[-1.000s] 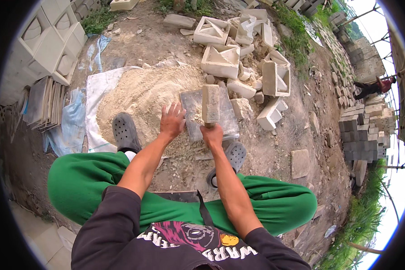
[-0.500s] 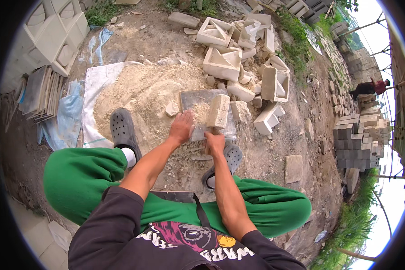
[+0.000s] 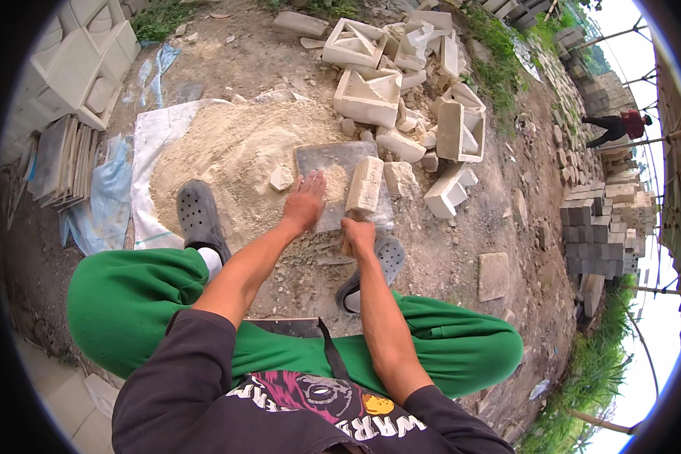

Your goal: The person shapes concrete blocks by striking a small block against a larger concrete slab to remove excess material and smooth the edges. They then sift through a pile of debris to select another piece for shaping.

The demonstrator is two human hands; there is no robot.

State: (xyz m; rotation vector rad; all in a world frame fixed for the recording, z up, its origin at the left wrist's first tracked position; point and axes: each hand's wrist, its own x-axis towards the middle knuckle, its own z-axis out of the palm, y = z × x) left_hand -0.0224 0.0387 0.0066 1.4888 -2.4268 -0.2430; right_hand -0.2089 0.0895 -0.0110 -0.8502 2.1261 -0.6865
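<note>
My right hand (image 3: 358, 236) is wrapped round the handle of a dusty mallet (image 3: 365, 184) with a pale, block-shaped head. The mallet head rests on or just over a flat grey slab (image 3: 307, 156) on the ground between my feet; I cannot tell if they touch. My left hand (image 3: 305, 203) lies palm down with its fingers stretched out at the slab's left edge. Beside those fingertips is a patch of tan crumbs (image 3: 334, 181) on the slab. A pale stone chunk (image 3: 281, 178) sits just left of that hand, on the heap of crushed tan grit (image 3: 227, 159).
A white sheet (image 3: 145, 163) underlies the grit. Broken pale block moulds (image 3: 367, 97) and rubble lie beyond the slab to the right. Thin boards (image 3: 57, 155) lean at the left by blue plastic (image 3: 106, 204). Stacked grey blocks (image 3: 583, 227) and another person (image 3: 620, 127) are far right.
My left hand has slid a little forward and right onto the slab's edge. The mallet has shifted slightly right over the slab. The far person has changed position. The view has shifted slightly.
</note>
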